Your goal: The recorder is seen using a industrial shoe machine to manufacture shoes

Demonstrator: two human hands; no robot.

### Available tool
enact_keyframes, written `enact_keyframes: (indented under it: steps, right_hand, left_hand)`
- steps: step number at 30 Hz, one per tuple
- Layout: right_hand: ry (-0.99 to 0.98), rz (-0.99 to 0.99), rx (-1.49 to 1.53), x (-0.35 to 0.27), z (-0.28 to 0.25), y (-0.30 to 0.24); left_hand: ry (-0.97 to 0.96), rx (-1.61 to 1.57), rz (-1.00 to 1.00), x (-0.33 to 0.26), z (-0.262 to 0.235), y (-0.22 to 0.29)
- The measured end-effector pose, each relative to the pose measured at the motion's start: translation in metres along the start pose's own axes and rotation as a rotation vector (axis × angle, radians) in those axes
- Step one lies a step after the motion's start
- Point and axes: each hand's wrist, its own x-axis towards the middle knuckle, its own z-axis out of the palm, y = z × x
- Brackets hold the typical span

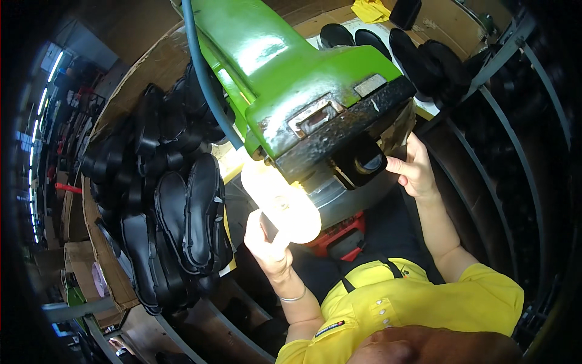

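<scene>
We see a black shoe sole (364,161) under the green press head (291,79), pinched at its edge by our right hand (415,170). Our left hand (267,239), overexposed under the lamp (282,203), fingers unclear. Black soles (182,224) pile in a cardboard box (103,267) at left.

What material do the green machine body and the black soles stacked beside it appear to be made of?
Green machine body: probably painted metal; glossy highlights, and worn dark patches at its lower edge. Black soles: probably rubber or foam; matte finish, moulded tread pattern.
</scene>
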Motion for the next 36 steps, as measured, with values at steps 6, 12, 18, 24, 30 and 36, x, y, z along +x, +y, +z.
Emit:
enact_keyframes:
  steps: [6, 12, 18, 24, 30, 36]
  right_hand:
    - [0.027, 0.08, 0.064, -0.002, 0.001, 0.01]
    - [-0.054, 0.206, 0.122, 0.0, 0.013, 0.022]
    - [-0.128, 0.193, 0.139, 0.0, 0.025, 0.026]
    - [-0.238, -0.001, 0.222, -0.005, 0.036, 0.027]
    - [-0.116, -0.12, 0.111, 0.015, -0.015, 0.023]
    - [-0.045, -0.058, 0.099, 0.031, -0.035, 0.008]
  left_hand:
    - [-0.017, 0.161, 0.088, 0.003, -0.001, 0.005]
    - [0.108, 0.266, 0.167, -0.009, 0.006, 0.026]
    - [0.118, 0.26, 0.084, -0.024, -0.02, 0.027]
    - [0.04, 0.398, 0.077, -0.024, -0.051, 0.025]
    - [-0.12, 0.736, 0.114, -0.012, 0.002, 0.019]
    - [-0.219, 0.733, 0.484, 0.002, 0.045, 0.017]
